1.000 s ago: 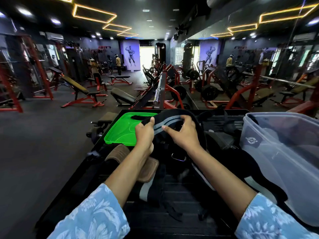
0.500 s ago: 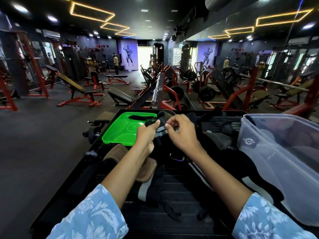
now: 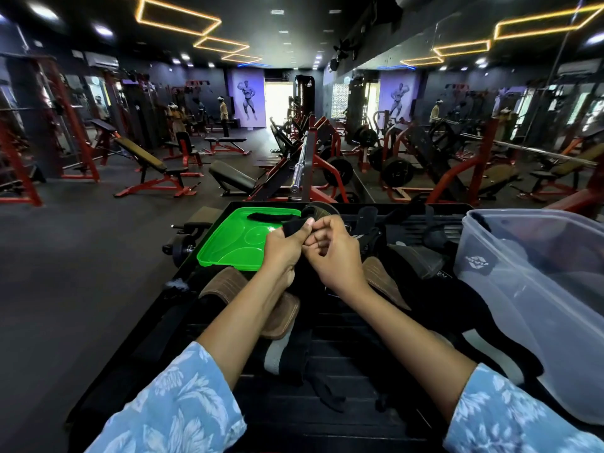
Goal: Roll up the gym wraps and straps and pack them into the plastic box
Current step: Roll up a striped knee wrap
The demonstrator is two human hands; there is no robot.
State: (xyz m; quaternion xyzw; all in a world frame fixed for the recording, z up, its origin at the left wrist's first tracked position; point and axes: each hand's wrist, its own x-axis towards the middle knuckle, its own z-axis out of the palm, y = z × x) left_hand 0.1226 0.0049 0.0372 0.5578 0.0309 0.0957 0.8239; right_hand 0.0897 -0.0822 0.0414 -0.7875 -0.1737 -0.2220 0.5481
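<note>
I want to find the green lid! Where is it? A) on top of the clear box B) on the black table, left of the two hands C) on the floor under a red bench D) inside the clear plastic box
B: the green lid lies flat on the black table, just left of the left hand and right hand, while the clear plastic box stands open far to the right.

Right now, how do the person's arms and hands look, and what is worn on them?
Both hands, the left hand and the right hand, are bare: no gloves, rings or watch show. Forearms are uncovered. Each arm has a light blue sleeve with a white leaf print, ending below the elbow.
</note>
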